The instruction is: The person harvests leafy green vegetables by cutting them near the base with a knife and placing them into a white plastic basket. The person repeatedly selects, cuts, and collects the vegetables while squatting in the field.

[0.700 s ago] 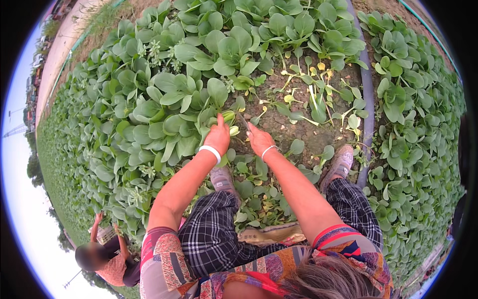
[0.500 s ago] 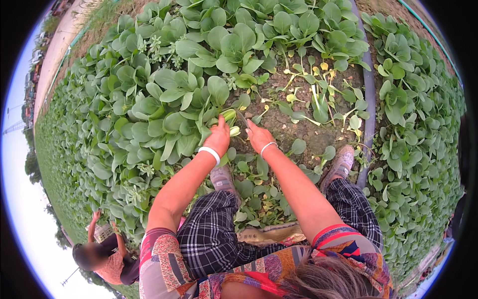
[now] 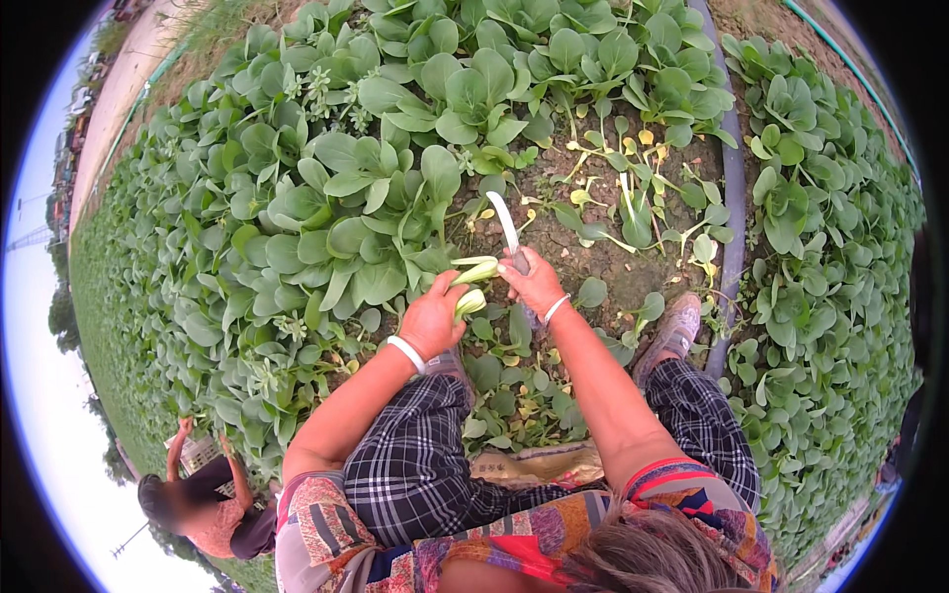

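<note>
My left hand [image 3: 432, 318] is closed round cut leafy greens [image 3: 473, 273], their pale stem ends pointing to the right. In my right hand [image 3: 534, 282] is a knife with a curved, light blade [image 3: 503, 217] pointing up and away from me. The thumb and fingers of that hand touch or nearly touch the stem ends. Most of the leaves in my left grip are hidden by the hand. Standing green plants [image 3: 366, 257] crowd close beyond my left hand.
Bare soil [image 3: 633, 272] with loose and yellowed leaves lies ahead on the right. A grey hose [image 3: 733, 198] runs along the bed. My shoes [image 3: 677, 326] stand among low plants; a tan sack [image 3: 539, 463] lies between my legs. Another person [image 3: 213, 504] works at the far left.
Both hands have drawn back toward me from the standing plants, the left bringing the greens along. The knife blade has swung up into clear view, and the right hand has met the stems.
</note>
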Available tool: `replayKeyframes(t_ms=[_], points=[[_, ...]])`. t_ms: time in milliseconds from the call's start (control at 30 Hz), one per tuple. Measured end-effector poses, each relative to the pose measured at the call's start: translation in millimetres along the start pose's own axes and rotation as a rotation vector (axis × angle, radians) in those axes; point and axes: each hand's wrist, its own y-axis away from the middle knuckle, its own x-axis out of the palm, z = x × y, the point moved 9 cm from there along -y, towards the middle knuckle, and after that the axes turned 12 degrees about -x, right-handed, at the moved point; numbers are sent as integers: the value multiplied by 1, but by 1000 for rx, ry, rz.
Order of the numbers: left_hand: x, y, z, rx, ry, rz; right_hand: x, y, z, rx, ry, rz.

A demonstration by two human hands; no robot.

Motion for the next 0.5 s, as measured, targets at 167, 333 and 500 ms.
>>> replayKeyframes(t_ms=[167,333,500], points=[[-3,12,-19,121,255,26,5,1,0,88,-230,50],[-40,-2,-47,79,123,-59,-12,-4,0,38,-31,-9],[-22,-25,-53,235,-395,-240,29,-8,-2,87,-370,88]])
